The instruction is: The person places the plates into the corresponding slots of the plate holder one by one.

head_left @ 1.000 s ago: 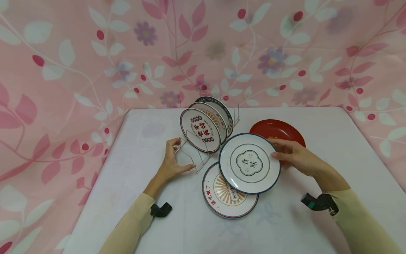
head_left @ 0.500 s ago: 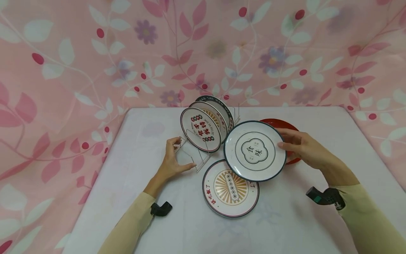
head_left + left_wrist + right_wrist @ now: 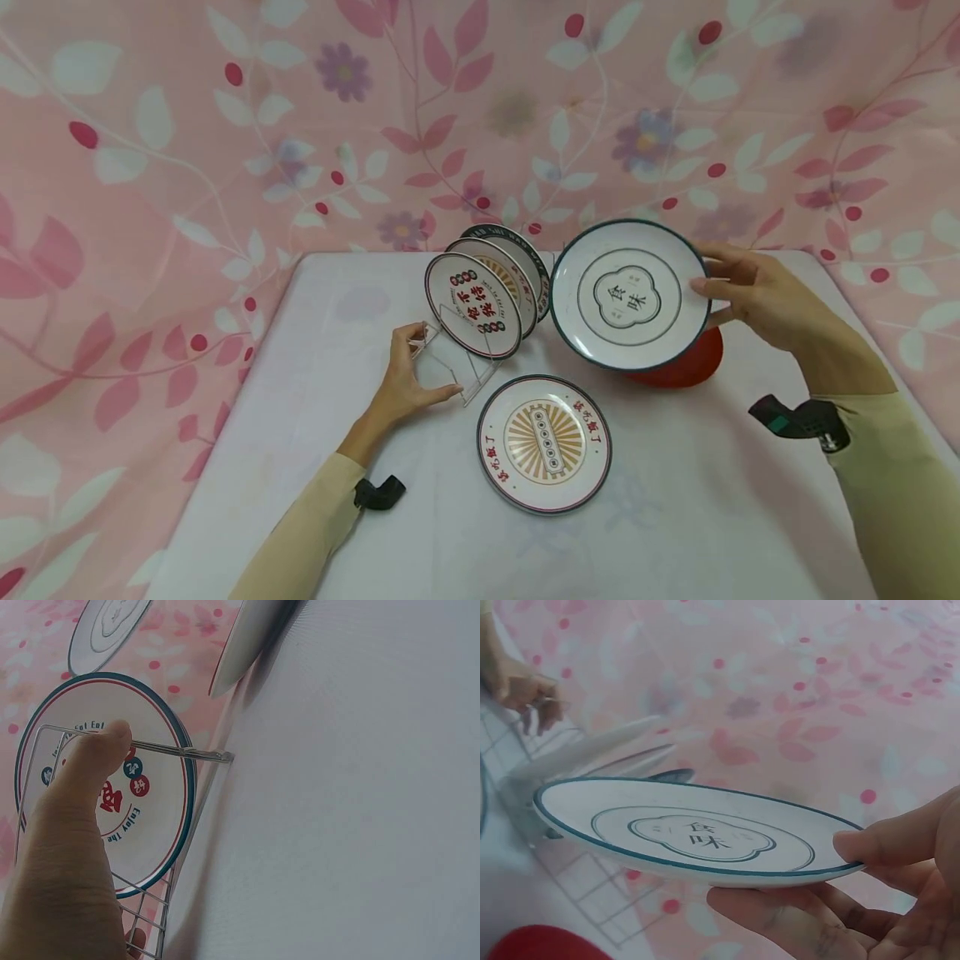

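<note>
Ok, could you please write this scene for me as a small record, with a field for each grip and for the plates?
Left grip: holds the near end of the wire rack
Right grip: pinches the edge of the blue-rimmed plate, off the table
Plates in rack: three plates visible, tilted
Plate on table: sunburst plate, flat, face up
Red dish: partly hidden behind the held plate in the head view
Surface: white table
Backdrop: pink floral cloth
</note>
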Tool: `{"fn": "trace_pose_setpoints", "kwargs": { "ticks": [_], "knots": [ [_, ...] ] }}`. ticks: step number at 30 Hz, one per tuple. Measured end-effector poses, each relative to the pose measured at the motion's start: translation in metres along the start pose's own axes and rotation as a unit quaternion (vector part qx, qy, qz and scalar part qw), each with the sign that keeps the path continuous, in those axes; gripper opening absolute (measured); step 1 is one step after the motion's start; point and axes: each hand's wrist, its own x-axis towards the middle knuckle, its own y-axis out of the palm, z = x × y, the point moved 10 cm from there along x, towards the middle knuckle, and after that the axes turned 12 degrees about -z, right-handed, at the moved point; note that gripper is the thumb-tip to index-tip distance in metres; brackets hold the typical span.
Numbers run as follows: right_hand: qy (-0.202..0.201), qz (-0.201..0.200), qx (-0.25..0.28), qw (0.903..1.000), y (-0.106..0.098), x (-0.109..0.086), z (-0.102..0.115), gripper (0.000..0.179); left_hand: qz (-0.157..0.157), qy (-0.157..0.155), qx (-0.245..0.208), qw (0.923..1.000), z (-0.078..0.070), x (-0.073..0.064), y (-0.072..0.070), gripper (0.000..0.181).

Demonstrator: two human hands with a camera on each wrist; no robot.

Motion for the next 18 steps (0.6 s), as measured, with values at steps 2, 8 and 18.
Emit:
{"fn": "trace_pose_setpoints", "kwargs": {
  "ticks": [2, 8, 18],
  "knots": [
    [-0.006, -0.001, 0.032, 0.9995, -0.004, 0.01, 0.013, 0.05, -0.001, -0.004, -0.002, 1.0, 0.002, -0.001, 0.0, 0.108],
    [-0.008, -0.025, 0.089, 0.9957, -0.015, 0.043, 0.038, 0.051, -0.001, -0.008, -0.003, 1.0, 0.005, -0.001, -0.001, 0.108],
    [0.02, -0.068, 0.03, 0.9971, -0.004, 0.078, 0.032, 0.058, 0.005, -0.01, -0.005, 0.9999, 0.003, -0.001, -0.001, 0.108]
  ]
}}
